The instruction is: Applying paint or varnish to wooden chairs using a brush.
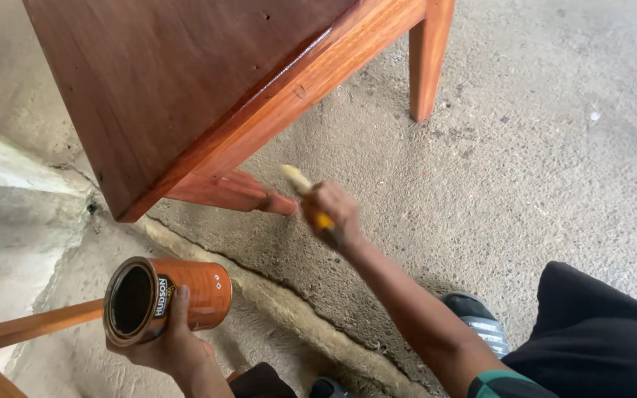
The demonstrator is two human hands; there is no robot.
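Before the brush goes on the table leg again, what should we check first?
1. Left hand grips the open orange can: ok, though the can is tipped on its side.
2. Liquid level in the can: cannot tell, the inside looks dark.
3. Right hand holds the brush firmly: ok.
4. Brush tip near the reddish table leg: ok, whether it touches cannot be told.
5. Bristles loaded: cannot tell, too blurred.
6. Sandalled foot clear of the table: ok, it rests apart on the concrete floor.
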